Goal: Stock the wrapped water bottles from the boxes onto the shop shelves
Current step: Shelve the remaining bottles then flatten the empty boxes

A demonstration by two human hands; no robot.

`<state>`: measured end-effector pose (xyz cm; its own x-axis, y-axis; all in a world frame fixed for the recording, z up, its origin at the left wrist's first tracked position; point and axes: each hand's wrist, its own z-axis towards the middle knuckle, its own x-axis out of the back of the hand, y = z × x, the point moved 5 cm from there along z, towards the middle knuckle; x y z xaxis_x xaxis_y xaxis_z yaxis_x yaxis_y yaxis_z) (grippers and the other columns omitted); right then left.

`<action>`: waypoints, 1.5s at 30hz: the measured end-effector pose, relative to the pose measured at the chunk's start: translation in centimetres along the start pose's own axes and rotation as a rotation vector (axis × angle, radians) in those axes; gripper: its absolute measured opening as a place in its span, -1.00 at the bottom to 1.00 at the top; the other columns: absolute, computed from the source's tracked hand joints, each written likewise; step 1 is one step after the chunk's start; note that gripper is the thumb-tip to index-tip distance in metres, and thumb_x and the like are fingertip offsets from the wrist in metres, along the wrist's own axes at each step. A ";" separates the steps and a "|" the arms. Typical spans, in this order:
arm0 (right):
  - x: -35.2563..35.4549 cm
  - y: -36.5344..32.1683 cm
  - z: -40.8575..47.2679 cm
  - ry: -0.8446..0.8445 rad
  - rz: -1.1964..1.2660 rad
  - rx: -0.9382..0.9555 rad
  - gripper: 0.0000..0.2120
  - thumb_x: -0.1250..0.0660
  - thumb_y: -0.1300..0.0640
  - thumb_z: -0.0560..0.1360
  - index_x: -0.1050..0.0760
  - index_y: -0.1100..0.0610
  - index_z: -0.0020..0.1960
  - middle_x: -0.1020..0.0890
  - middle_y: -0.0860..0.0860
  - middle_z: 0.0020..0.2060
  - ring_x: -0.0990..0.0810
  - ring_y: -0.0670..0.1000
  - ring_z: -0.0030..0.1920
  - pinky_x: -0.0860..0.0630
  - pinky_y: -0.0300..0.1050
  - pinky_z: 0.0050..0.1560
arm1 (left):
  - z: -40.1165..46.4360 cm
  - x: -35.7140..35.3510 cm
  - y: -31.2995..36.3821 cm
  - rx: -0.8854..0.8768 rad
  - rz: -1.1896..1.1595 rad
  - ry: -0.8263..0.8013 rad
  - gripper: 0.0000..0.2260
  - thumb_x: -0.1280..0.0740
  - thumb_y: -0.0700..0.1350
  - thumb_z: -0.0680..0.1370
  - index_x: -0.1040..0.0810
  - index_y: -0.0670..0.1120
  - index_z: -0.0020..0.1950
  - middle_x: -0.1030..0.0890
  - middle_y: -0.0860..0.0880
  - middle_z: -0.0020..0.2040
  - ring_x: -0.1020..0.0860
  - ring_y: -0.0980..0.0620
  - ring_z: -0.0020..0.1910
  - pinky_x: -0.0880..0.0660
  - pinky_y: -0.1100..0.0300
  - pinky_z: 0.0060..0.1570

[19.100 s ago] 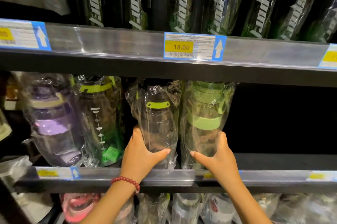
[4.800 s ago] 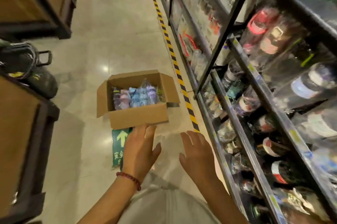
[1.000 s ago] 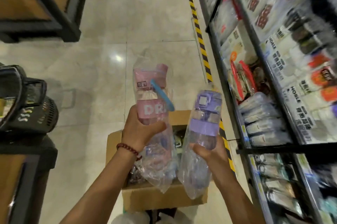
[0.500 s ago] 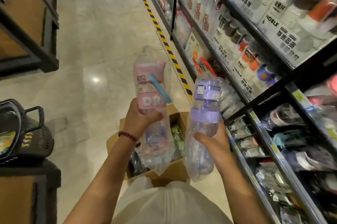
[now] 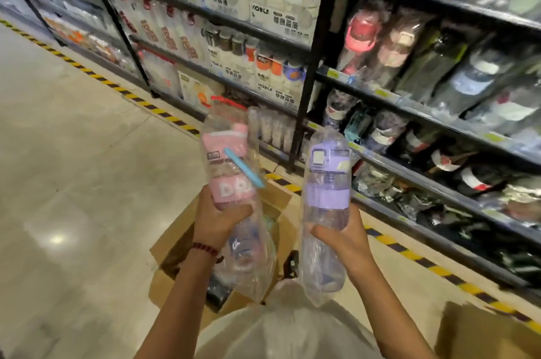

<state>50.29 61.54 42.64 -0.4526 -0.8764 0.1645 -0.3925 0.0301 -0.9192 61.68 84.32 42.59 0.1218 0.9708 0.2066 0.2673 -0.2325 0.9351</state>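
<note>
My left hand (image 5: 218, 219) grips a pink-capped water bottle (image 5: 231, 171) in clear plastic wrap, held upright in front of me. A purple-capped wrapped bottle (image 5: 327, 183) stands upright in my right hand (image 5: 345, 237), beside the pink one. Below both hands an open cardboard box (image 5: 175, 244) sits on the floor with more wrapped bottles inside, mostly hidden by my arms. The shop shelves (image 5: 409, 107) fill the right and upper part of the view, lined with wrapped bottles.
A yellow-and-black striped line (image 5: 164, 113) runs along the floor at the shelf base. A black upright post (image 5: 316, 60) divides the shelving bays. Another cardboard box corner (image 5: 483, 332) shows at the bottom right. Pale tiled floor (image 5: 73, 183) spreads to the left.
My view has swung right and up toward the shelves while both hands keep hold of the bottles. The dark basket and counter at the left have left the view.
</note>
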 end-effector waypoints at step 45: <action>44.6 9.5 -14.0 0.788 0.184 -0.002 -0.40 -0.57 0.20 0.27 -0.30 -0.10 0.13 -0.53 -0.07 0.02 -0.56 -0.08 0.01 -0.55 -0.06 -0.03 | -22.6 -46.0 8.4 -0.114 -0.022 -0.690 -0.46 -0.53 -0.31 0.27 -0.39 0.00 0.12 -0.56 -0.08 0.02 -0.58 -0.02 -0.01 -0.51 0.16 -0.19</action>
<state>15.18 29.50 46.20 -0.9412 -0.2609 0.2148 -0.2576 0.1425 -0.9557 36.75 39.01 47.42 0.7067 0.7075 -0.0073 0.1790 -0.1687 0.9693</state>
